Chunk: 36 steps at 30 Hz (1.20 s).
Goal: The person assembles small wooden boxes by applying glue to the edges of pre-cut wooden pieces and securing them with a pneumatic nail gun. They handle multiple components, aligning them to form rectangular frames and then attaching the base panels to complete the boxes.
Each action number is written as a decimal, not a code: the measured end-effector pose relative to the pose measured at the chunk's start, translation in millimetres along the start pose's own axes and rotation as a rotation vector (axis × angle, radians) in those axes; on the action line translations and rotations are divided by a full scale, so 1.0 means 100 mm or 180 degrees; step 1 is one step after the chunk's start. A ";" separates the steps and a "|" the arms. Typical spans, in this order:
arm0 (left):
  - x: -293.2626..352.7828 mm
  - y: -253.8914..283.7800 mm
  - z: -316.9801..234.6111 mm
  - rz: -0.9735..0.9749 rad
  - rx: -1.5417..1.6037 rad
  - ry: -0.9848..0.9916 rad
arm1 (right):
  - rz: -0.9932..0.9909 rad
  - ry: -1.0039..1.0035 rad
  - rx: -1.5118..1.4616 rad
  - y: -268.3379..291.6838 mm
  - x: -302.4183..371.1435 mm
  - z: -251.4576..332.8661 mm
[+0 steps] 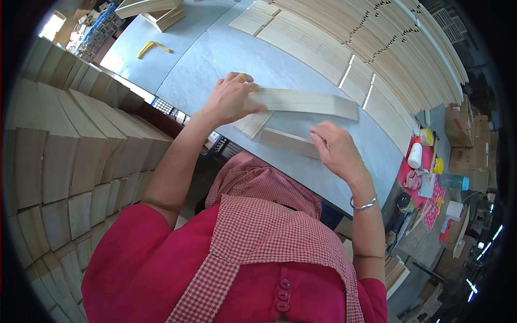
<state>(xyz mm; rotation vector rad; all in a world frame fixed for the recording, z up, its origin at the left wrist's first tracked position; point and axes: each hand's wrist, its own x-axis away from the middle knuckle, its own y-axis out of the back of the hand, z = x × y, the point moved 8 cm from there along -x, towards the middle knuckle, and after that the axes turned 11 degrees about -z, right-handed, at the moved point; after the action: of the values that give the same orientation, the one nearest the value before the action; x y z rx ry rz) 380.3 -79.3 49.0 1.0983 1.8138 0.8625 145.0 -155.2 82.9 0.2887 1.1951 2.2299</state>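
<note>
My left hand [230, 101] grips the left end of a long pale wooden board [307, 102], with its fingers blurred slightly. Under that hand, a short wooden board [253, 125] angles toward me and meets the long board near its left end. Closer to me lies another wooden board [288, 142] on the blue-grey tabletop [202, 62]. My right hand [340, 149] is closed, thumb against curled fingers, over the right end of this nearer board. Whatever the right fingers hold, if anything, is hidden.
Flat wooden panels [301, 46] and a tall stack of grooved boards [398, 48] line the far side. A yellow curved tool [153, 48] lies far left. Stacked wood blocks [59, 140] rise at left. A white bottle [414, 155] stands at right.
</note>
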 end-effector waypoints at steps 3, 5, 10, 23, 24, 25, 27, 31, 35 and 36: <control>0.03 0.11 0.04 -0.0311 0.0141 0.0052 | -0.0897 0.0740 0.0591 0.22 -0.23 0.10; 0.12 0.19 0.11 -0.0571 0.0341 0.0324 | -0.1160 0.0940 0.1260 0.24 -0.35 0.03; 0.49 0.19 0.20 -0.0570 0.0660 0.1131 | -0.0590 0.0928 0.1662 -0.07 -0.54 -0.38; 0.50 -0.08 0.01 -0.0237 -0.0163 0.1102 | -0.0525 0.0504 0.1320 0.26 -0.54 -0.76; 0.47 -0.13 0.02 -0.0058 -0.0078 0.1202 | -0.0529 0.0326 0.1296 0.30 -0.51 -0.83; 0.45 -0.17 0.04 0.0121 0.0007 0.1302 | -0.0552 0.0318 0.1214 0.34 -0.48 -0.85; 0.42 -0.21 0.07 0.0194 0.0212 0.1321 | -0.0615 0.0308 0.1042 0.41 -0.44 -0.87; 0.34 -0.29 0.09 0.1075 0.1066 0.1798 | -0.0453 0.0218 0.1086 0.38 -0.43 -0.95; 0.16 -0.10 0.34 -0.0148 0.0394 0.1348 | -0.0414 0.0135 0.1134 0.38 -0.44 -0.96; 0.12 -0.08 0.37 -0.0329 0.0481 0.1234 | -0.0414 0.0096 0.1155 0.39 -0.44 -0.96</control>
<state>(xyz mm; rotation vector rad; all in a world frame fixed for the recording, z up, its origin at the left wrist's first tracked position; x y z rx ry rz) 407.2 -66.6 22.9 0.9663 2.2669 0.9366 122.5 -263.5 63.0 0.3102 1.5876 1.9054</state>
